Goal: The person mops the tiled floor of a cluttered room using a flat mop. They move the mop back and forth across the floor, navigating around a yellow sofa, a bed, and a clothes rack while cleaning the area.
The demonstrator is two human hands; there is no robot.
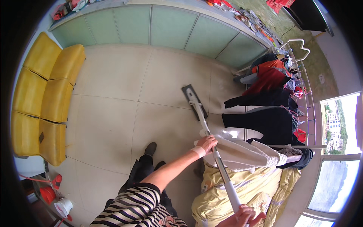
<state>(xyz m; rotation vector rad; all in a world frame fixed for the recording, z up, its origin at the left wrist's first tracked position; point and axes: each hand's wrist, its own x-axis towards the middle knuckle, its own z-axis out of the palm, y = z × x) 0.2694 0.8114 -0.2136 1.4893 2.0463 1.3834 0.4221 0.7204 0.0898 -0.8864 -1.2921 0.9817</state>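
Observation:
A flat mop with a pale pole (222,170) slants across the view. Its dark rectangular mop head (194,102) rests flat on the tiled floor (110,122). My left hand (207,144) is wrapped around the middle of the pole, and a pale band circles that wrist. Near the lower picture edge, my right hand (241,217) grips the upper end of the handle, partly cut off by the frame. A cream cloth (244,151) hangs just beside the pole, to the right of my left hand.
A yellow sofa (42,99) lines the left side. Green-panelled cabinets (173,27) run along the far wall. On the right stands a clothes rack (309,96) with dark trousers (261,122). Below it is yellow bedding (235,193). A white bucket (63,207) sits lower left.

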